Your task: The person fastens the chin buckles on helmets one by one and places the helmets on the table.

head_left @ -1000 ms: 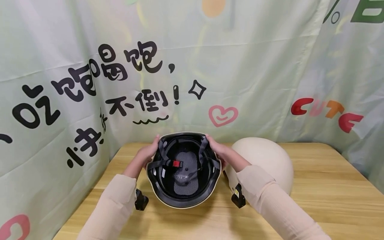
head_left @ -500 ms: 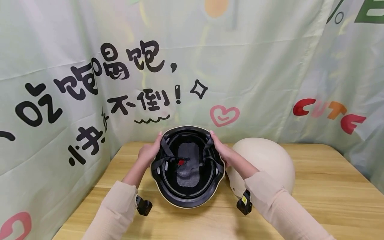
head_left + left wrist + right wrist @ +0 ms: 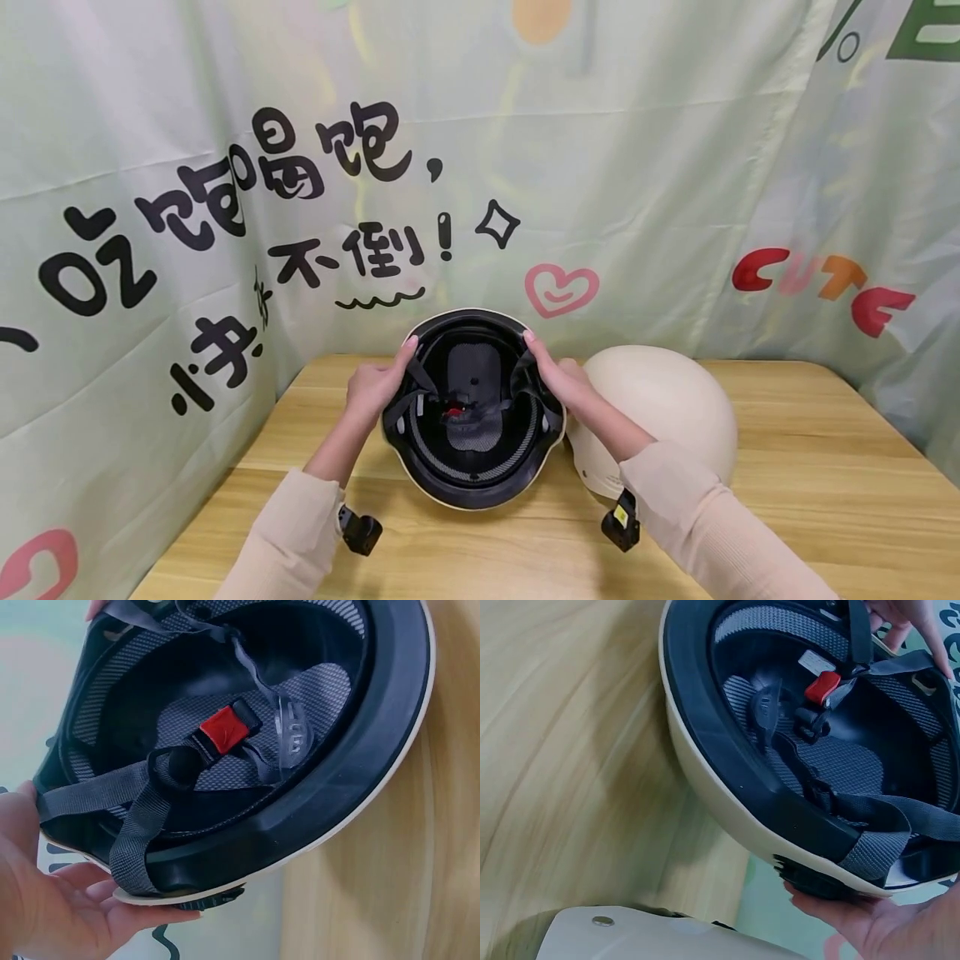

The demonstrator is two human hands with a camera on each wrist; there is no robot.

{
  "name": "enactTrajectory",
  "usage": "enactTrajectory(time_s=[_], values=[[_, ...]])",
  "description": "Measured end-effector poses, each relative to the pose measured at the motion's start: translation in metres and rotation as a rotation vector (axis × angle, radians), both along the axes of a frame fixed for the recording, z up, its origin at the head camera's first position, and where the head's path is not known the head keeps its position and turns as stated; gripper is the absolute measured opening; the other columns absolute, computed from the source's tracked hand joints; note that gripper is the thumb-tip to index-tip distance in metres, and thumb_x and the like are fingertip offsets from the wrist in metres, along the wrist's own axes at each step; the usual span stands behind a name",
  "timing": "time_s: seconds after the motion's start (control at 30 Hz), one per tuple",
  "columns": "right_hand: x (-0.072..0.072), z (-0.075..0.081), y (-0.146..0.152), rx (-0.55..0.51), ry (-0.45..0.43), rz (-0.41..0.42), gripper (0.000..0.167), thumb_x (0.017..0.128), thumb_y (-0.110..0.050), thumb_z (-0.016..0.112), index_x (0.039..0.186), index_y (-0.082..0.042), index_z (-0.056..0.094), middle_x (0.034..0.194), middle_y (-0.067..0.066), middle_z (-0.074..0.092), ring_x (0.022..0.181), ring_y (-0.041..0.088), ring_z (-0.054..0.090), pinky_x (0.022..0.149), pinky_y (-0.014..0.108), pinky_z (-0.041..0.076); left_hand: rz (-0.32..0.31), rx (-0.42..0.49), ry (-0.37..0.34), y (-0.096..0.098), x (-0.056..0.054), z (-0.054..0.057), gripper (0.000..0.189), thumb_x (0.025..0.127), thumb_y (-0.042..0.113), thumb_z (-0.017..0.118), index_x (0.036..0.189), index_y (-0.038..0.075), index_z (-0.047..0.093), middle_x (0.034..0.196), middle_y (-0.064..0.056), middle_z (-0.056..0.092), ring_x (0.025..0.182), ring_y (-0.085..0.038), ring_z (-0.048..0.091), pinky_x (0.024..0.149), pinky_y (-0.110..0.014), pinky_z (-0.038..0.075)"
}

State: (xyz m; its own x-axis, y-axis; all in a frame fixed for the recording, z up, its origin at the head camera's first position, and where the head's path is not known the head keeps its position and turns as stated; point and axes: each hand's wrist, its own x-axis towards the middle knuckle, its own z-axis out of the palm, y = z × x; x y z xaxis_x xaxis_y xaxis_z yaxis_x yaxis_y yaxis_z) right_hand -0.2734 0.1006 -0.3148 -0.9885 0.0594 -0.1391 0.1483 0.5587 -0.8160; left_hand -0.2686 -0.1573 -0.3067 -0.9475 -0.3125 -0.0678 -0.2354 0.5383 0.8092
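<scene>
Between both hands is a cream helmet [image 3: 474, 383], its black padded inside turned toward me and its outer shell mostly hidden. My left hand [image 3: 375, 387] grips the left side, thumb along the rim and fingers under the shell. On the opposite side my right hand [image 3: 558, 379] grips it the same way. In the left wrist view, grey chin straps [image 3: 142, 832] cross the inside, joined at a red buckle [image 3: 225, 730]. A clear plastic chin piece [image 3: 292, 735] hangs on the strap. The right wrist view shows a black fitting [image 3: 810, 877] on the shell by my right fingers.
A second cream helmet [image 3: 667, 408] rests dome up on the wooden table [image 3: 825, 483], just right of the held one and partly behind my right forearm. A printed cloth curtain [image 3: 637, 208] stands close behind the table and along its left side.
The held helmet has tipped, its upper edge rising and its inside turning more toward me, with a slight shift right. Both hands moved with it, and the red buckle has slid deeper inside.
</scene>
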Motion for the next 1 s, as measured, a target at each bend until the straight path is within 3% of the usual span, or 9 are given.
enactTrajectory(time_s=[0.07, 0.13, 0.23, 0.33, 0.5, 0.67, 0.87, 1.0], values=[[0.001, -0.002, -0.001, -0.008, 0.043, -0.006, 0.095, 0.084, -0.075, 0.027, 0.127, 0.007, 0.050, 0.134, 0.024, 0.048, 0.113, 0.030, 0.051, 0.087, 0.036, 0.048, 0.003, 0.030, 0.019, 0.000, 0.001, -0.001, 0.082, 0.075, 0.075, 0.050, 0.113, 0.005, 0.067, 0.131, -0.020, 0.053, 0.121, -0.030, 0.049, 0.100, -0.042, 0.042], [0.001, -0.003, -0.002, -0.010, 0.082, -0.018, 0.085, 0.087, -0.071, 0.028, 0.111, 0.004, 0.060, 0.121, 0.022, 0.056, 0.108, 0.028, 0.053, 0.089, 0.036, 0.045, 0.005, 0.063, 0.043, 0.000, 0.001, -0.003, 0.080, 0.075, 0.074, 0.052, 0.115, 0.006, 0.066, 0.132, -0.019, 0.053, 0.123, -0.029, 0.048, 0.101, -0.042, 0.042], [0.001, -0.004, -0.004, -0.013, 0.117, -0.045, 0.070, 0.088, -0.068, 0.031, 0.081, -0.003, 0.057, 0.090, 0.015, 0.058, 0.088, 0.024, 0.053, 0.075, 0.031, 0.044, 0.028, 0.081, 0.098, 0.001, 0.003, -0.005, 0.077, 0.075, 0.072, 0.053, 0.113, 0.008, 0.067, 0.128, -0.017, 0.057, 0.121, -0.029, 0.050, 0.100, -0.041, 0.043], [0.002, -0.005, -0.006, -0.044, 0.142, -0.079, 0.064, 0.088, -0.068, 0.032, 0.068, -0.008, 0.045, 0.075, 0.008, 0.048, 0.078, 0.021, 0.049, 0.068, 0.026, 0.039, 0.081, 0.090, 0.183, 0.003, 0.005, -0.009, 0.070, 0.075, 0.070, 0.055, 0.106, 0.009, 0.071, 0.119, -0.016, 0.063, 0.115, -0.028, 0.055, 0.097, -0.040, 0.044], [0.002, -0.007, -0.007, -0.086, 0.168, -0.131, 0.061, 0.087, -0.067, 0.035, 0.067, -0.009, 0.042, 0.070, 0.004, 0.045, 0.072, 0.020, 0.047, 0.066, 0.026, 0.037, 0.146, 0.141, 0.307, 0.005, 0.008, -0.015, 0.059, 0.077, 0.064, 0.058, 0.096, 0.010, 0.074, 0.109, -0.016, 0.067, 0.106, -0.027, 0.060, 0.092, -0.040, 0.046], [0.002, -0.013, -0.007, -0.108, 0.224, -0.125, 0.055, 0.088, -0.058, 0.045, 0.074, -0.005, 0.049, 0.072, 0.004, 0.046, 0.071, 0.019, 0.047, 0.065, 0.025, 0.037, 0.160, 0.173, 0.389, 0.005, 0.007, -0.023, 0.050, 0.080, 0.055, 0.061, 0.099, 0.010, 0.073, 0.108, -0.014, 0.067, 0.108, -0.028, 0.060, 0.095, -0.041, 0.045], [0.002, -0.025, -0.006, -0.212, 0.389, -0.106, 0.042, 0.089, -0.041, 0.052, 0.087, 0.001, 0.056, 0.075, 0.004, 0.051, 0.070, 0.014, 0.047, 0.066, 0.023, 0.039, 0.094, 0.208, 0.532, 0.003, 0.003, -0.031, 0.039, 0.082, 0.039, 0.066, 0.106, 0.009, 0.070, 0.109, -0.010, 0.066, 0.108, -0.021, 0.062, 0.095, -0.034, 0.047], [0.001, -0.037, -0.007, -0.274, 0.478, -0.074, 0.038, 0.088, -0.034, 0.052, 0.094, 0.004, 0.058, 0.073, 0.002, 0.050, 0.067, 0.008, 0.045, 0.064, 0.020, 0.039, 0.048, 0.221, 0.606, 0.000, 0.002, -0.035, 0.035, 0.083, 0.032, 0.066, 0.111, 0.011, 0.068, 0.107, -0.013, 0.067, 0.089, -0.003, 0.065, 0.080, -0.015, 0.049]])
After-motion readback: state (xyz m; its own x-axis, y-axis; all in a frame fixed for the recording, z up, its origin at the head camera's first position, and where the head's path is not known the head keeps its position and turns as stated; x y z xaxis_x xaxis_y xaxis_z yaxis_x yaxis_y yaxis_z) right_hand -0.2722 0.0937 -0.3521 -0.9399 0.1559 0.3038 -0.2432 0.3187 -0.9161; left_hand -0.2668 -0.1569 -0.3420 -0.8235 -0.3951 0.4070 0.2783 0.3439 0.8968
